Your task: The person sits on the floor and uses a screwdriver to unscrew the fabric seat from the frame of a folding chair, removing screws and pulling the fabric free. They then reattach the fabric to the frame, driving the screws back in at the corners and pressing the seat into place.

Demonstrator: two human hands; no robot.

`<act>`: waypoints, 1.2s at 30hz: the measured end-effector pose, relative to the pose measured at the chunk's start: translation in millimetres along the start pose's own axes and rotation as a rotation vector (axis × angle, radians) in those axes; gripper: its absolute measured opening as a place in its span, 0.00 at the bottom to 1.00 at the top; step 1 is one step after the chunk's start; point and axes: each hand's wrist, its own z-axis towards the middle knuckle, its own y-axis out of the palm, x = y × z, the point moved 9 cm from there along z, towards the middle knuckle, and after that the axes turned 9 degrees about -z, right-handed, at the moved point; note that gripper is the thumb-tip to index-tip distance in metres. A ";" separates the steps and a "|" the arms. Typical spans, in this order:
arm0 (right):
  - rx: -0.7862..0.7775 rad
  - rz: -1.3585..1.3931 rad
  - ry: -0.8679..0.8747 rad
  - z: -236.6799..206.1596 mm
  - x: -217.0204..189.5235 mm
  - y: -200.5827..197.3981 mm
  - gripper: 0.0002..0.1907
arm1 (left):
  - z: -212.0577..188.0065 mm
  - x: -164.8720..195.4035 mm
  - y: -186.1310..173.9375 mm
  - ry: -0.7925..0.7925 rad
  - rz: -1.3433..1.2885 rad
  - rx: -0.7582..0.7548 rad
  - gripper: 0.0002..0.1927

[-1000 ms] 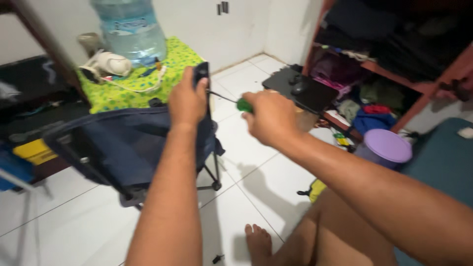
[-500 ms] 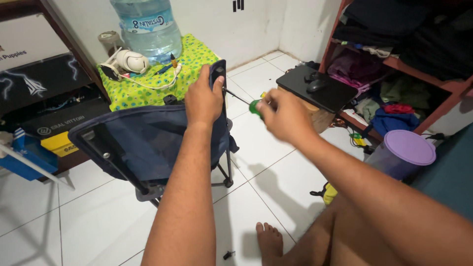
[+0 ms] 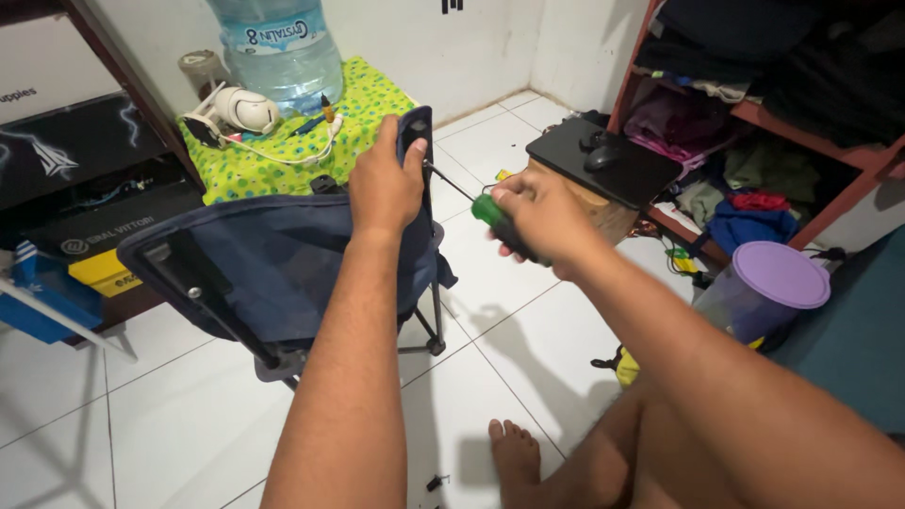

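Green-handled, the screwdriver [image 3: 495, 215] is sitting wrapped in the right hand [image 3: 547, 221], its thin stiff shaft meeting the small black gadget [image 3: 415, 137] that the left hand [image 3: 385, 184] is clasping above the folding chair [image 3: 283, 269]; light and rigid, probably best gripped by its edges.

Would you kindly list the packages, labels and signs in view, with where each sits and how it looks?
Water jug label: top centre, on the clear blue jug, a blue-and-white band.
Black boxes: on the left shelf, flat, black with pale lightning marks and a round emblem.
Yellow box: below them, small, with a black end.
Blue box: far left, white trim.
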 end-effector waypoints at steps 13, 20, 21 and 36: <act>-0.001 -0.356 -0.322 -17.1 -38.0 11.5 0.23 | 9.6 16.9 -12.8 -0.120 -0.019 0.028 0.23; -0.435 0.930 0.207 -36.9 26.5 50.9 0.20 | 18.6 47.7 -3.8 -0.088 0.181 -0.082 0.21; -0.411 0.949 0.185 -44.5 38.4 51.9 0.21 | 15.0 51.8 -4.5 -0.085 0.182 -0.079 0.21; 0.033 0.158 0.096 -1.4 188.2 111.3 0.11 | -91.6 82.1 -188.8 0.030 0.300 -0.772 0.17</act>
